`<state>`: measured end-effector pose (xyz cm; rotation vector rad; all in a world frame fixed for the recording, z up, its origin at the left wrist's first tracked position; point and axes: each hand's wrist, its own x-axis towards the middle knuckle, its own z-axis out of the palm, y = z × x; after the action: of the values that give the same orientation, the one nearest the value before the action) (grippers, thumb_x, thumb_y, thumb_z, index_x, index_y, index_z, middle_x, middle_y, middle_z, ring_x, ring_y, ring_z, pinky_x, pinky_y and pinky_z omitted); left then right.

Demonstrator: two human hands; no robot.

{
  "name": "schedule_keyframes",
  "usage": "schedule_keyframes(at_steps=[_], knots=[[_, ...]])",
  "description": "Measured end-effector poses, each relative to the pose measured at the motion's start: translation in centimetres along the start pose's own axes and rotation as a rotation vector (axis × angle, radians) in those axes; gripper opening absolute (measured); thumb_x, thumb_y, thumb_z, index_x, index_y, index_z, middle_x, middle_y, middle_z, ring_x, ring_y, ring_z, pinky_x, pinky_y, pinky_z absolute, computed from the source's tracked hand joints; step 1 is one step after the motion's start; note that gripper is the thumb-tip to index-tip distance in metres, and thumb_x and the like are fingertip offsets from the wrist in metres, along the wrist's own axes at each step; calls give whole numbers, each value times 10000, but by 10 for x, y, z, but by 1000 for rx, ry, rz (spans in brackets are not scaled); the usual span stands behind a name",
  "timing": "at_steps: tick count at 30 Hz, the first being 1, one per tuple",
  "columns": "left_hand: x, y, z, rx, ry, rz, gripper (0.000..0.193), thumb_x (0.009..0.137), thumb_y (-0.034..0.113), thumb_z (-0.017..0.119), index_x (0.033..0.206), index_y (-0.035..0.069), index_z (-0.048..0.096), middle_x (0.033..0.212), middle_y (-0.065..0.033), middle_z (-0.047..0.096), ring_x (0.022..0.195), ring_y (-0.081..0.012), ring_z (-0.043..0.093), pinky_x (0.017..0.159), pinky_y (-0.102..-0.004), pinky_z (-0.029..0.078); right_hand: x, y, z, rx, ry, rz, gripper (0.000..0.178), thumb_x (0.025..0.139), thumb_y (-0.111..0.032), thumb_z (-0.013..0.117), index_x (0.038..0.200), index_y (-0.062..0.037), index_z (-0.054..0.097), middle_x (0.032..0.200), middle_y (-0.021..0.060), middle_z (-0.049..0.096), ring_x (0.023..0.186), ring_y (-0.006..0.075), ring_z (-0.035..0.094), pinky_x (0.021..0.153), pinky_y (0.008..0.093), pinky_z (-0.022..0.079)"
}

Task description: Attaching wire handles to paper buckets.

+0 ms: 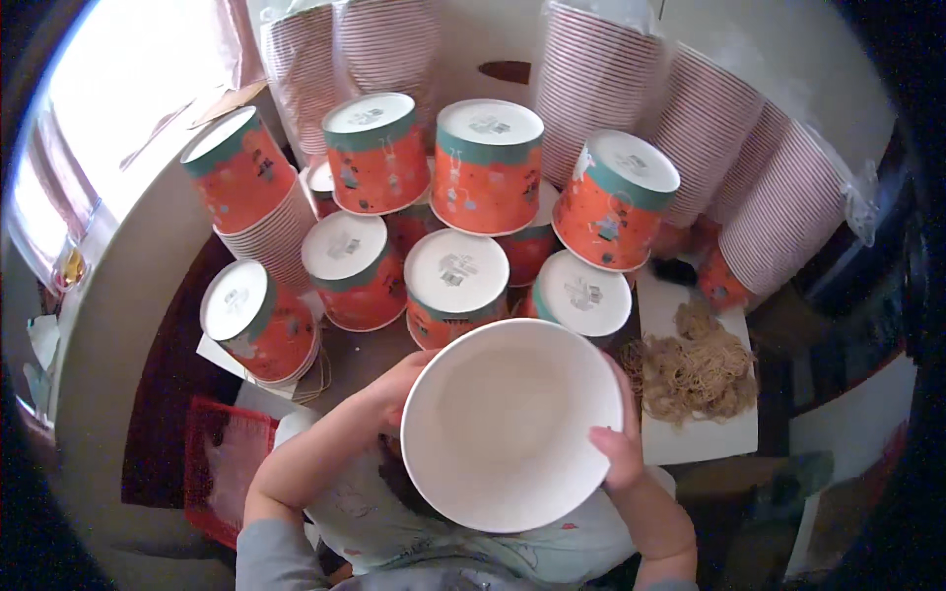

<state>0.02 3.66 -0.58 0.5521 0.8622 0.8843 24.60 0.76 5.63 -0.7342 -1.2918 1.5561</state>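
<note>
A large white-lined paper bucket [507,419] is held over my lap, its open mouth facing up toward me. My left hand [396,386] presses against its left side, with the fingers mostly hidden behind the wall. On the right side my right hand [621,448] grips the bucket, thumb over the rim and the other fingers around the outside. Just beyond it, upside-down orange paper buckets with green bands and white bases stand on the table, among them one in the middle [457,274] and one to its right [583,294].
More upturned buckets [490,163] rest on top of the nearer row. Tall bagged stacks of paper buckets [596,84] line the back and right. A tangle of brown string [698,366] lies on a white board [695,445] at right. A red basket [197,463] sits at lower left.
</note>
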Motion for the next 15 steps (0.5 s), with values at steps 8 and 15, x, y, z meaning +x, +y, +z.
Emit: schedule_keyframes(at_steps=[8,15], knots=[[-30,32,15,1474,226,408,276,778,217,595,939,-7,607,740,-63,628,679,-145,593,615,-278,475,-11,57,-5,88,138,122,653,663,-46,398,1294,17,240,1271,167,363,1204,242,331,1023,327,214],[-34,28,18,1130,154,254,304,775,162,593,994,-49,576,668,-79,609,595,-91,578,518,-247,462,0,68,-16,9,154,57,529,778,-55,391,1283,8,247,1255,154,364,1181,222,343,1000,318,246]])
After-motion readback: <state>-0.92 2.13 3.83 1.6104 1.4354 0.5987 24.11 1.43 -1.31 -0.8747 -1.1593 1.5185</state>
